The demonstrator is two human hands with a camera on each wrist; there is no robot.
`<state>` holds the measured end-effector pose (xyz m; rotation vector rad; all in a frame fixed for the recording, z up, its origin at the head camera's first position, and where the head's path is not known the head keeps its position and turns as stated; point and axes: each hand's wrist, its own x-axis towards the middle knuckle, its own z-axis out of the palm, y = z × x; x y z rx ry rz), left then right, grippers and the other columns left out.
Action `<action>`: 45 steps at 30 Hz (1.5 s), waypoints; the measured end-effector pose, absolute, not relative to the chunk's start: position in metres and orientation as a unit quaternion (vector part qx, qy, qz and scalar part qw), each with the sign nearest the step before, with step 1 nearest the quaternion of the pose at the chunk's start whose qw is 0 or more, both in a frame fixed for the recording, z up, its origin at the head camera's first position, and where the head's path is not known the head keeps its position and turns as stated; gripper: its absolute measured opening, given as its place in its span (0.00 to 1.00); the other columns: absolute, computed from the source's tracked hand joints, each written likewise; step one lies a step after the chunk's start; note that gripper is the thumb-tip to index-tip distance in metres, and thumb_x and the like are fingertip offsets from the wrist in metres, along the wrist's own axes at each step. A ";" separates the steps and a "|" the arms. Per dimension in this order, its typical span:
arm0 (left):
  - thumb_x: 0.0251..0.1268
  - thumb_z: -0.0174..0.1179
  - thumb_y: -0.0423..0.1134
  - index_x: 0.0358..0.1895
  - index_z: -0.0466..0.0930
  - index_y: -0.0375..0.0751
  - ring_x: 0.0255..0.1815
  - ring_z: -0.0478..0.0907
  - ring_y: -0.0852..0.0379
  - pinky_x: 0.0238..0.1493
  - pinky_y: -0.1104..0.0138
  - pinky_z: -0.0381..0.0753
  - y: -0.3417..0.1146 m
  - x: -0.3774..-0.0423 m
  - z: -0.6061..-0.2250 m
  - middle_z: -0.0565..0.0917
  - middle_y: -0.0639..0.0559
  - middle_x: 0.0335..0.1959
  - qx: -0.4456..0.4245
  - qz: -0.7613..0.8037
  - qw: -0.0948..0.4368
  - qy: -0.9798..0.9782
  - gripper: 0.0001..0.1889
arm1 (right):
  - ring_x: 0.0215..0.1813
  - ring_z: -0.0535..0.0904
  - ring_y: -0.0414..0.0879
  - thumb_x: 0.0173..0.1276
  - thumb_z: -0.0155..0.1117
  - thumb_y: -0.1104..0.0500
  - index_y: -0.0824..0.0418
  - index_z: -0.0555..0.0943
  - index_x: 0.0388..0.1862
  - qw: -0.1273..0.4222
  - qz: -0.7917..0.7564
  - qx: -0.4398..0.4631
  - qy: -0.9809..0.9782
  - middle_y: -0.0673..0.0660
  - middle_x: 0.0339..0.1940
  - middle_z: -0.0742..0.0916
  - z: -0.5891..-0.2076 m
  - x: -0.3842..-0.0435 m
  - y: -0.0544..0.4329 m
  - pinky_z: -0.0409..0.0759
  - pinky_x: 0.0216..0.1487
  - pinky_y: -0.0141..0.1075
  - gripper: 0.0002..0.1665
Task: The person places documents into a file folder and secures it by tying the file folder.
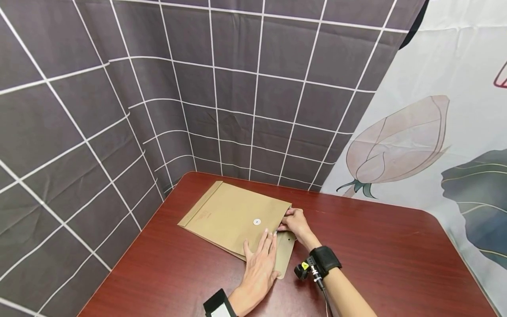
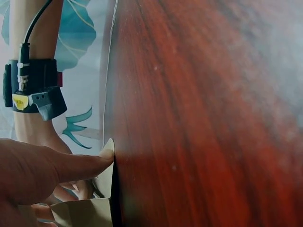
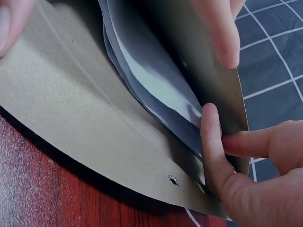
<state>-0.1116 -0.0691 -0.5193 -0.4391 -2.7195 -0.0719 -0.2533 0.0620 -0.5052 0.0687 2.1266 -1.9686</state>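
A brown paper document envelope [image 1: 233,207] with a white button lies on the table, its flap [image 1: 284,255] folded out toward the right. Inside its gaping mouth, white and grey papers [image 3: 156,90] show. My right hand [image 1: 296,223] reaches into the mouth; its curled fingers [image 3: 213,142] seem to pinch the papers' edge, partly hiding the contact. My left hand [image 1: 259,268] rests on the envelope's near side with fingers extended. Its thumb [image 2: 90,165] presses on the flap, and a left fingertip [image 3: 227,52] touches the mouth's edge.
The reddish-brown wooden table [image 1: 376,246] extends to the right and in front of the envelope. Dark grid-patterned cloth [image 1: 237,88] hangs behind and to the left. A white floral cloth [image 1: 467,53] hangs at the right. A cable [image 1: 325,295] trails from the right wrist camera.
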 end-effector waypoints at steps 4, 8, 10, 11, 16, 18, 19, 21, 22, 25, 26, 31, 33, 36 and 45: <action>0.36 0.76 0.57 0.71 0.63 0.37 0.75 0.55 0.52 0.59 0.34 0.60 -0.067 -0.111 -0.520 0.69 0.46 0.68 -0.161 -0.024 0.196 -0.967 0.55 | 0.21 0.84 0.46 0.62 0.53 0.76 0.76 0.66 0.47 0.111 -0.678 0.026 0.727 0.62 0.25 0.85 -0.508 -0.252 0.064 0.84 0.30 0.37 0.14; 0.36 0.75 0.57 0.71 0.64 0.37 0.75 0.56 0.51 0.58 0.33 0.60 -0.066 -0.111 -0.521 0.70 0.45 0.68 -0.167 -0.029 0.196 -0.966 0.54 | 0.23 0.85 0.51 0.63 0.55 0.75 0.79 0.68 0.51 0.101 -0.670 0.016 0.735 0.65 0.24 0.86 -0.510 -0.249 0.069 0.84 0.31 0.40 0.17; 0.37 0.75 0.57 0.70 0.64 0.36 0.74 0.56 0.51 0.59 0.33 0.59 -0.065 -0.111 -0.520 0.70 0.44 0.67 -0.172 -0.030 0.195 -0.965 0.53 | 0.24 0.86 0.53 0.63 0.55 0.74 0.79 0.70 0.53 0.093 -0.661 0.018 0.744 0.65 0.25 0.86 -0.509 -0.247 0.073 0.84 0.31 0.41 0.19; 0.37 0.75 0.58 0.70 0.65 0.35 0.74 0.57 0.50 0.59 0.32 0.59 -0.065 -0.111 -0.520 0.71 0.44 0.67 -0.175 -0.028 0.195 -0.965 0.53 | 0.24 0.86 0.53 0.63 0.56 0.74 0.79 0.70 0.54 0.089 -0.655 0.017 0.750 0.66 0.25 0.86 -0.509 -0.246 0.075 0.84 0.30 0.41 0.20; 0.39 0.74 0.59 0.67 0.68 0.35 0.72 0.61 0.47 0.59 0.31 0.58 -0.065 -0.113 -0.521 0.73 0.43 0.63 -0.192 -0.016 0.199 -0.961 0.50 | 0.22 0.85 0.49 0.65 0.55 0.73 0.78 0.69 0.55 0.078 -0.648 0.019 0.758 0.70 0.30 0.86 -0.504 -0.238 0.088 0.84 0.29 0.39 0.20; 0.40 0.74 0.58 0.65 0.70 0.36 0.70 0.64 0.46 0.58 0.31 0.59 -0.066 -0.113 -0.521 0.74 0.44 0.60 -0.206 -0.020 0.207 -0.956 0.48 | 0.22 0.84 0.47 0.66 0.55 0.72 0.78 0.69 0.54 0.074 -0.652 0.016 0.754 0.71 0.31 0.85 -0.501 -0.234 0.094 0.84 0.29 0.39 0.18; 0.40 0.74 0.56 0.65 0.71 0.36 0.68 0.66 0.47 0.57 0.31 0.59 -0.067 -0.114 -0.521 0.74 0.45 0.58 -0.215 -0.028 0.211 -0.953 0.46 | 0.22 0.84 0.47 0.67 0.54 0.72 0.78 0.69 0.54 0.073 -0.656 0.015 0.751 0.71 0.32 0.85 -0.500 -0.232 0.096 0.84 0.29 0.39 0.18; 0.43 0.74 0.54 0.64 0.73 0.37 0.64 0.69 0.49 0.56 0.31 0.60 -0.068 -0.116 -0.520 0.75 0.47 0.55 -0.234 -0.052 0.217 -0.946 0.42 | 0.22 0.83 0.47 0.68 0.54 0.71 0.78 0.70 0.53 0.071 -0.664 0.017 0.744 0.72 0.32 0.84 -0.496 -0.227 0.100 0.84 0.30 0.41 0.16; 0.45 0.73 0.53 0.63 0.74 0.37 0.62 0.70 0.50 0.56 0.31 0.61 -0.069 -0.117 -0.519 0.75 0.48 0.54 -0.242 -0.068 0.219 -0.943 0.40 | 0.22 0.83 0.47 0.69 0.53 0.71 0.78 0.70 0.53 0.070 -0.665 0.015 0.743 0.72 0.32 0.84 -0.494 -0.224 0.102 0.84 0.30 0.42 0.16; 0.54 0.69 0.49 0.62 0.76 0.38 0.58 0.73 0.54 0.55 0.33 0.63 -0.074 -0.123 -0.511 0.76 0.49 0.53 -0.260 -0.117 0.210 -0.935 0.32 | 0.23 0.83 0.47 0.71 0.52 0.69 0.78 0.70 0.52 0.067 -0.660 0.012 0.748 0.72 0.32 0.84 -0.487 -0.217 0.106 0.84 0.30 0.44 0.14; 0.57 0.67 0.48 0.61 0.76 0.38 0.57 0.73 0.55 0.55 0.34 0.63 -0.076 -0.126 -0.508 0.76 0.50 0.52 -0.264 -0.129 0.205 -0.934 0.30 | 0.23 0.83 0.47 0.72 0.51 0.68 0.77 0.71 0.51 0.066 -0.655 0.011 0.752 0.71 0.32 0.84 -0.485 -0.214 0.107 0.84 0.30 0.44 0.14; 0.63 0.62 0.40 0.58 0.78 0.40 0.54 0.74 0.56 0.52 0.47 0.67 -0.088 -0.146 -0.492 0.78 0.51 0.51 -0.281 -0.164 0.159 -0.932 0.20 | 0.21 0.82 0.49 0.72 0.52 0.65 0.75 0.74 0.48 0.067 -0.627 0.001 0.777 0.69 0.29 0.84 -0.477 -0.201 0.112 0.83 0.25 0.42 0.13; 0.64 0.61 0.39 0.58 0.79 0.40 0.53 0.74 0.56 0.49 0.53 0.68 -0.094 -0.156 -0.486 0.78 0.51 0.50 -0.285 -0.165 0.135 -0.935 0.19 | 0.21 0.81 0.49 0.73 0.53 0.64 0.74 0.75 0.46 0.072 -0.613 -0.007 0.787 0.68 0.28 0.84 -0.474 -0.195 0.113 0.82 0.24 0.42 0.12; 0.66 0.60 0.39 0.59 0.78 0.40 0.57 0.74 0.53 0.53 0.54 0.70 -0.105 -0.174 -0.475 0.79 0.49 0.53 -0.283 -0.164 0.087 -0.941 0.19 | 0.20 0.81 0.52 0.73 0.54 0.61 0.73 0.75 0.44 0.077 -0.596 -0.020 0.799 0.67 0.26 0.84 -0.470 -0.185 0.114 0.82 0.24 0.44 0.13; 0.68 0.58 0.38 0.62 0.74 0.34 0.65 0.68 0.41 0.65 0.46 0.64 -0.159 -0.257 -0.465 0.73 0.38 0.62 -0.300 -0.185 0.007 -0.936 0.22 | 0.15 0.79 0.52 0.74 0.56 0.52 0.70 0.76 0.38 0.111 -0.548 -0.063 0.826 0.61 0.21 0.84 -0.467 -0.156 0.115 0.81 0.21 0.47 0.19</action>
